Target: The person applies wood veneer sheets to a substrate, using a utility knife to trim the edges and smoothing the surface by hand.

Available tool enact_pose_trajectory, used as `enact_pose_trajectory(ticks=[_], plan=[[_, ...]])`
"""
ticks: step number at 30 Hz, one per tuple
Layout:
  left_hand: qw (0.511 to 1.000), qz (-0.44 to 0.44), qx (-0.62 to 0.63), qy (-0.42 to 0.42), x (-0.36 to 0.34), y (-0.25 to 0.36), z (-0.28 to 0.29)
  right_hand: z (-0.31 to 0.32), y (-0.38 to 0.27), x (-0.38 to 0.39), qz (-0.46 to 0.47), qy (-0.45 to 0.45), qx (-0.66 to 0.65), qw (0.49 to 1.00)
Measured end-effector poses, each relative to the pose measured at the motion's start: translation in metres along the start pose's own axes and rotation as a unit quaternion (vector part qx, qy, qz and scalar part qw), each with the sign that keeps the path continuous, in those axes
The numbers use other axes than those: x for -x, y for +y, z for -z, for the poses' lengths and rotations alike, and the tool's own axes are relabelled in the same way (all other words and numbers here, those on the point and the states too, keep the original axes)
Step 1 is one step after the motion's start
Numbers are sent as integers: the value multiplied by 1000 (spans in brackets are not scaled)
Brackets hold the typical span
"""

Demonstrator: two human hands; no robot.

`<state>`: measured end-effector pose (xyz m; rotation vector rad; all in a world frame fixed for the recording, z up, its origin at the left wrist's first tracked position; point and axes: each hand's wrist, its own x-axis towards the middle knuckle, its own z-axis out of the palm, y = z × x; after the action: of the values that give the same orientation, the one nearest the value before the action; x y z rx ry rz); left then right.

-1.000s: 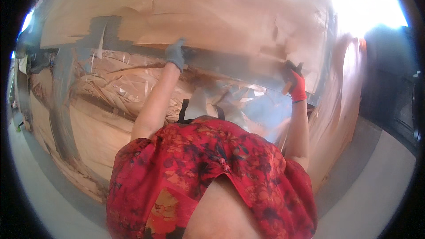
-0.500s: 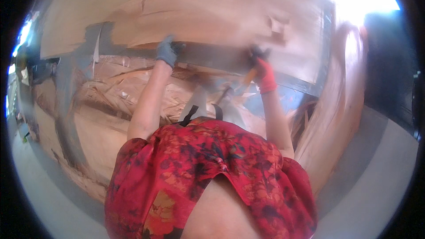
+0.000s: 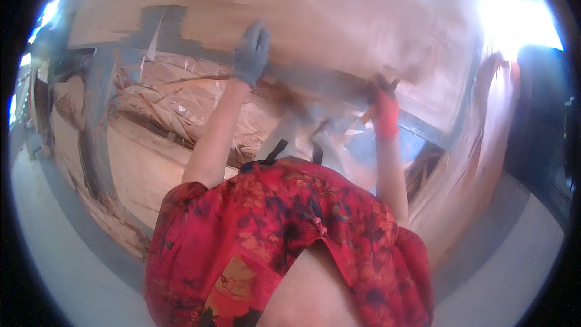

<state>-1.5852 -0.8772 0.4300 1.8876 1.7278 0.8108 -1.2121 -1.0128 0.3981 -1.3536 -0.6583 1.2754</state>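
My left hand [image 3: 251,54], in a blue-grey glove, lies with its fingers stretched out on a broad tan sheet that looks like wood veneer [image 3: 339,18]. The hand is near the sheet's front edge. My right hand [image 3: 385,109] wears a red glove with dark fingertips and is curled at the same edge, farther right. A narrow yellowish piece [image 3: 366,115] sticks out beneath the right hand; blur hides what it is. Between the hands a dark grey strip [image 3: 321,79] runs along under the sheet's edge.
Torn veneer scraps [image 3: 187,94] lie heaped below the sheet on the left. A grey-blue frame post [image 3: 100,103] stands at the left. On the right is a long tan, rounded stack [image 3: 484,127], with a dark cabinet-like shape [image 3: 538,97] beyond it. Pale floor [image 3: 54,206] shows at the left.
My left hand has moved up and onto the sheet, its fingers now straighter. My right hand sits slightly lower and to the right. The whole view has shifted and tilted a little.
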Motion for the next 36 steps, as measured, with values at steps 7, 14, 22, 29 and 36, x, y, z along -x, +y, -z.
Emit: enact_pose_trajectory(ticks=[7,14,22,29,36], plan=[[953,-123,-273,-30,-17,-62,-49,-14,-48,-4,-93,12,-86,992],[951,-110,-279,-72,-22,-47,-39,-25,-56,12,-80,52,-94,991],[967,-239,-88,-16,26,-39,4,-18,-76,9,-64,-6,-139,988],[974,-184,-124,36,32,-31,-14,-18,-95,21,-82,3,-109,991],[941,-259,-219,4,20,-46,-42,8,-80,14,-49,0,-50,998]])
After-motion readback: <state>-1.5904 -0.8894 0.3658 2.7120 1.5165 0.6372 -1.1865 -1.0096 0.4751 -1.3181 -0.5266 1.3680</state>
